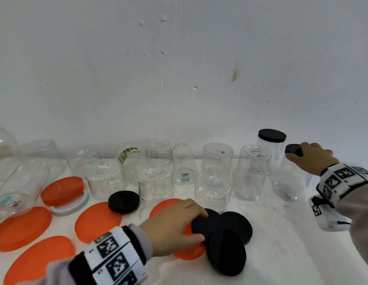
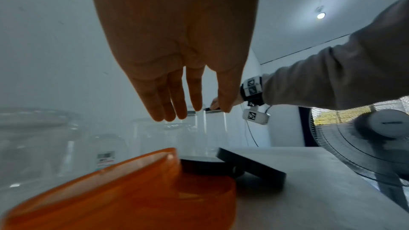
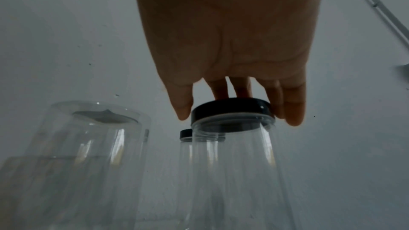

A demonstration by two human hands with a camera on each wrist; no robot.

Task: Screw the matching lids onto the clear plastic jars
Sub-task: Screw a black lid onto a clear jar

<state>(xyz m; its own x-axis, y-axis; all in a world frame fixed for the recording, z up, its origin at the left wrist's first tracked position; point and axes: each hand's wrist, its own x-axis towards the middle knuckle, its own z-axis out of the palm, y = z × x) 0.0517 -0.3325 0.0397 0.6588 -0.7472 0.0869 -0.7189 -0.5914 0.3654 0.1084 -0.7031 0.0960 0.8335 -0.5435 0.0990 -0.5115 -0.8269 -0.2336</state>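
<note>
My right hand (image 1: pixel 296 151) grips a small black lid (image 3: pixel 232 109) on top of an upright clear jar (image 1: pixel 288 182) at the far right; thumb and fingers (image 3: pixel 292 116) curl round the lid's rim. My left hand (image 1: pixel 201 225) hovers with straight fingers (image 2: pixel 177 111) over a pile of black lids (image 1: pixel 236 225) that lean on an orange lid (image 2: pixel 132 190) near the table's front. One black lid (image 1: pixel 226 251) stands tilted on its edge.
Several clear jars (image 1: pixel 217 161) stand upside down in rows along the wall. Behind the right hand is a capped jar (image 1: pixel 271 136). At the left lie several orange lids (image 1: pixel 22 229), another black lid (image 1: pixel 123 201) and a white-rimmed lid (image 1: pixel 69 206). A fan (image 2: pixel 365 146) stands off the table's right.
</note>
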